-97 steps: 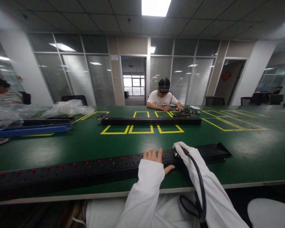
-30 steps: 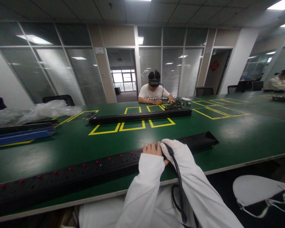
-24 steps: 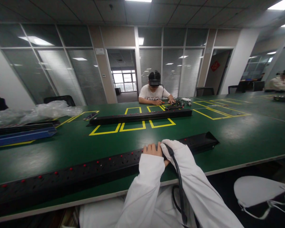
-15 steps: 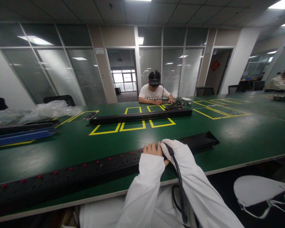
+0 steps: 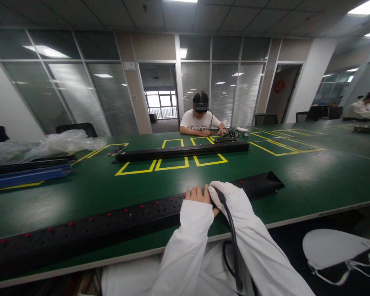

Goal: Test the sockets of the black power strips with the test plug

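A long black power strip (image 5: 123, 220) with a row of red lights and sockets lies slanted along the near table edge. My left hand (image 5: 199, 195), bare, has its fingers curled over the top of the strip, with the thumb low on its near side. Right beside it, my right hand (image 5: 223, 192), in a white glove, is closed around the thick end of a black power cord (image 5: 232, 230) against the strip. From there the cord hangs over the table edge to my lap. The plug's front is hidden by the glove, so I cannot see whether it sits in a socket.
A second black power strip (image 5: 185, 151) lies farther back across yellow tape outlines. Opposite sits a person (image 5: 200, 119) handling cables. Clear plastic wrap (image 5: 64, 142) and a blue bar (image 5: 27, 176) lie at left. A white mask (image 5: 336, 246) is at lower right.
Both hands stay in the same place on the strip. The near strip has shifted very slightly in view; nothing has been taken or let go.
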Demonstrator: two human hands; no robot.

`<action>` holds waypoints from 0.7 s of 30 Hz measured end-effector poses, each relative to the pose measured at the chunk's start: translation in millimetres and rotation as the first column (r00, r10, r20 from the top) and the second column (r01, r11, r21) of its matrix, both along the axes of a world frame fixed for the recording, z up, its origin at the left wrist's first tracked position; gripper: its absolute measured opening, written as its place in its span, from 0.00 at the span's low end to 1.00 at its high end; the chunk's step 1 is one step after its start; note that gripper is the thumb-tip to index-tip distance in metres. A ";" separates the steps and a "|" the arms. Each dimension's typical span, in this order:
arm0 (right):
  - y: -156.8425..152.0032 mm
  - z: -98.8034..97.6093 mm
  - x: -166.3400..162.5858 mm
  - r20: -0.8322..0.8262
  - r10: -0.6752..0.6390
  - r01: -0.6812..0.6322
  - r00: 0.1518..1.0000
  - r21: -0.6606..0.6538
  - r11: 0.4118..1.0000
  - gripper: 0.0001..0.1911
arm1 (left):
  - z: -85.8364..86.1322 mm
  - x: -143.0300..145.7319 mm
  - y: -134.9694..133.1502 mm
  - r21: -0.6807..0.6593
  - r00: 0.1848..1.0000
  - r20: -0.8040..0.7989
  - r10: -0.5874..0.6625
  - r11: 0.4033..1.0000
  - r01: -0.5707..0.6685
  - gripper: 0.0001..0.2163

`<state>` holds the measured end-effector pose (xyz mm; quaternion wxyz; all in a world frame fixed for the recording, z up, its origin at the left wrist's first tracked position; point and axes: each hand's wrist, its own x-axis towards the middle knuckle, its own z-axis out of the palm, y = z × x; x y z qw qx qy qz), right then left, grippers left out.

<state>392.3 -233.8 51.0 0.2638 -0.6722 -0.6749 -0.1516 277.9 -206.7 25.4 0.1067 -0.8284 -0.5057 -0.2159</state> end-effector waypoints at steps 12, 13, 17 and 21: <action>0.6 0.4 0.6 -0.004 0.003 -0.003 1.000 -0.009 1.000 0.18 | -0.3 0.1 -0.1 -0.008 1.000 -0.003 0.005 1.000 -0.005 0.34; 0.4 0.6 0.6 -0.003 -0.001 0.000 1.000 -0.008 1.000 0.18 | -0.4 0.1 -0.1 -0.005 1.000 -0.003 0.006 1.000 -0.006 0.34; -0.7 1.5 0.5 -0.002 -0.007 0.007 1.000 -0.022 1.000 0.17 | -0.5 -0.4 -0.3 0.008 1.000 0.001 -0.005 1.000 0.005 0.33; -0.6 1.5 1.3 -0.014 -0.002 0.001 1.000 -0.034 0.999 0.17 | 0.0 -0.6 -0.4 0.009 1.000 0.000 -0.006 1.000 0.006 0.33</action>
